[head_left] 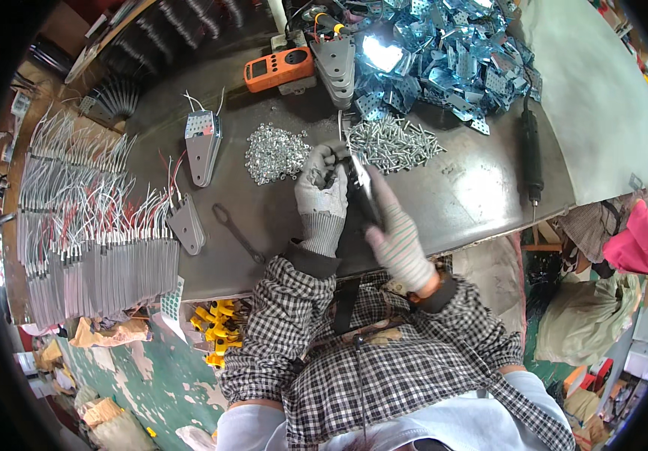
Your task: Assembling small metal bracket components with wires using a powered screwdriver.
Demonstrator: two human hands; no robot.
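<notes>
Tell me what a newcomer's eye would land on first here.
Most likely the heap of shiny blue metal pieces on the far side of the table, right of centre. Next, the dense rows of grey plates trailing white and red wires along the table's left side. Then the gloved left hand and right hand in the middle, just nearer than a pile of silvery screws.
</notes>
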